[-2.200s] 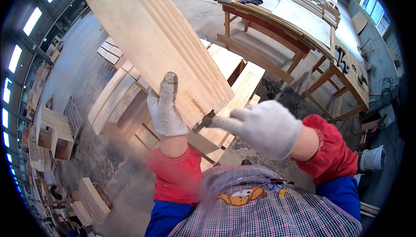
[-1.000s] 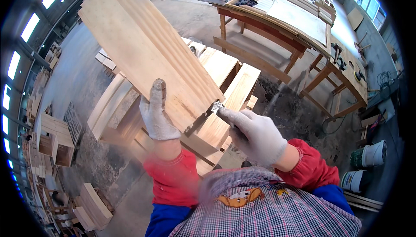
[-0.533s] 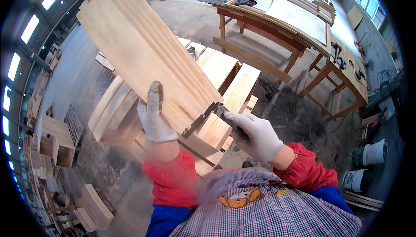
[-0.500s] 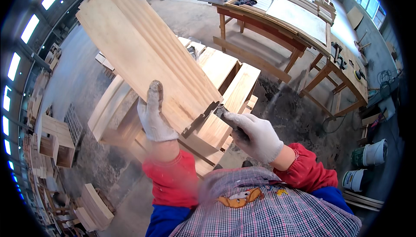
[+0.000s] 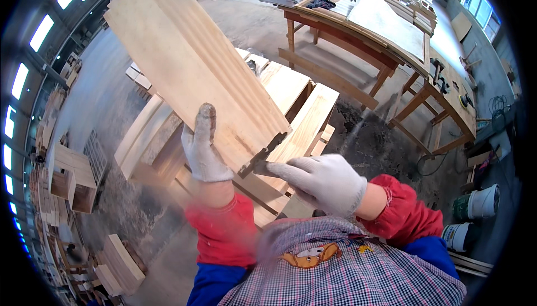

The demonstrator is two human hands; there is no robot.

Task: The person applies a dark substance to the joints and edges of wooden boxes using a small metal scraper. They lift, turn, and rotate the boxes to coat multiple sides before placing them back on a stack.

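A pale wooden panel (image 5: 193, 71) with lengthwise grooves slants in front of the person, its lower end toward the body and its far end up and to the left. A dark, ragged strip (image 5: 274, 143) runs along that lower end.

The left hand (image 5: 205, 149), in a whitish glove, grasps the panel's left edge near the lower end: the thumb lies on the flat face, while the other fingers are hidden behind the wood. The right hand (image 5: 327, 183), gloved too, has its fingers closed around a small dark scraper (image 5: 260, 168), the index finger stretched toward the blade. The blade is at the left part of the panel's lower end; whether it touches the strip cannot be told.

Under and to the right of the panel are stacked wooden pieces (image 5: 318, 110); to its left is a curved wooden frame (image 5: 140, 135). Nearer the body than the panel is a checked apron (image 5: 347, 269). Well apart, beyond the panel to the right, a table (image 5: 347, 34) bears a white sheet (image 5: 389, 23). Far to the panel's right, near the wall, stands a whitish bucket (image 5: 483, 201).
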